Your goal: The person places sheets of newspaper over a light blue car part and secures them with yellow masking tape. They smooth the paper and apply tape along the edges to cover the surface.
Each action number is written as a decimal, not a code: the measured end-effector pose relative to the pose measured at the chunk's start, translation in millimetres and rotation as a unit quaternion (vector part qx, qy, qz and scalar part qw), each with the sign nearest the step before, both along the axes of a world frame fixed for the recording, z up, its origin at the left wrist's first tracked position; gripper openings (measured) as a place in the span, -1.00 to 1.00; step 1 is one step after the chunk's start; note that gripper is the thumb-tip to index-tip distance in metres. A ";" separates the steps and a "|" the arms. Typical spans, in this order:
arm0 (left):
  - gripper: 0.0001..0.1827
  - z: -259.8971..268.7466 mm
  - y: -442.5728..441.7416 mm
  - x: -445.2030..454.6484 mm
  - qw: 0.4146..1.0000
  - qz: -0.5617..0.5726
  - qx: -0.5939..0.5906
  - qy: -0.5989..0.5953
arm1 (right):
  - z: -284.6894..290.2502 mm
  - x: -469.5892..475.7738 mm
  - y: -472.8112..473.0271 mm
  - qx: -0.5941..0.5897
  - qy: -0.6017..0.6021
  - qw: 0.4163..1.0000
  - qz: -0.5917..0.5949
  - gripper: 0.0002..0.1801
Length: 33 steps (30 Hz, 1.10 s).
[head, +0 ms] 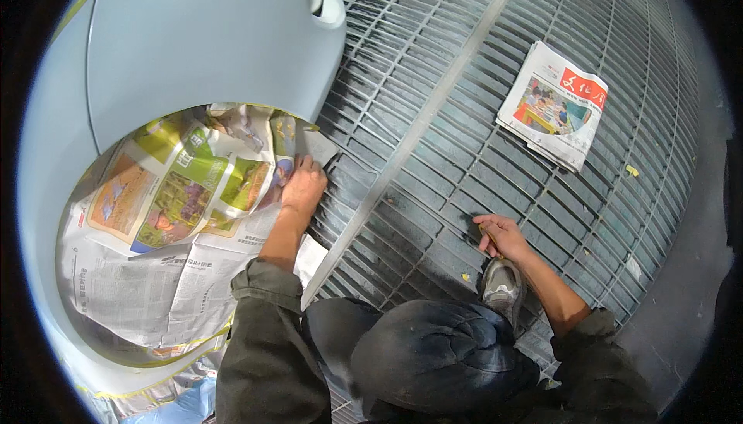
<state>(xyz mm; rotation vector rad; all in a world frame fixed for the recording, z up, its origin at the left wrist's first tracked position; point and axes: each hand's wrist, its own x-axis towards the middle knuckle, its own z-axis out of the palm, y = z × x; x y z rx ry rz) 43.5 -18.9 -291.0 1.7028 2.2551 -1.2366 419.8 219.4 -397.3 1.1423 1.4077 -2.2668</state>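
Newspaper sheets [191, 261] cover the wheel opening of a pale blue car body panel [203, 35] at the left. Yellow-green masking tape [232, 104] runs along the arch edge. My left hand [305, 186] presses on the right edge of the sheets, near the lower corner of the panel; its fingertips are partly hidden against the paper. Away from the panel, over the floor grating and just above my shoe, my right hand [499, 235] has curled fingers with a thin yellowish thing between them, too small to name.
A folded stack of newspapers [557, 110] lies on the metal floor grating [429, 191] at the upper right. Small yellow scraps [631, 171] lie about. My shoe [502, 290] stands on the grating beside my bent knee. Blue plastic sheeting [180, 403] shows at the lower left.
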 end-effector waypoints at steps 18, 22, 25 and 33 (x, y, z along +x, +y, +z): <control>-0.45 111.5 -21.4 29.6 0.982 -0.073 0.163 0.069 | -12.3 6.7 -5.9 0.011 0.010 1.000 0.001 -0.66; -0.42 113.7 -22.6 17.0 0.986 -0.015 0.156 0.064 | -8.7 -8.0 -18.3 0.029 0.025 0.999 0.031 -0.64; -0.43 131.1 -1.7 26.7 0.975 0.006 0.205 0.087 | 0.3 -13.9 -20.1 0.033 0.027 0.998 0.049 -0.59; -0.47 188.8 10.5 -9.5 0.973 0.000 0.188 0.133 | -9.3 -11.6 -24.4 0.022 0.010 0.998 0.061 -0.61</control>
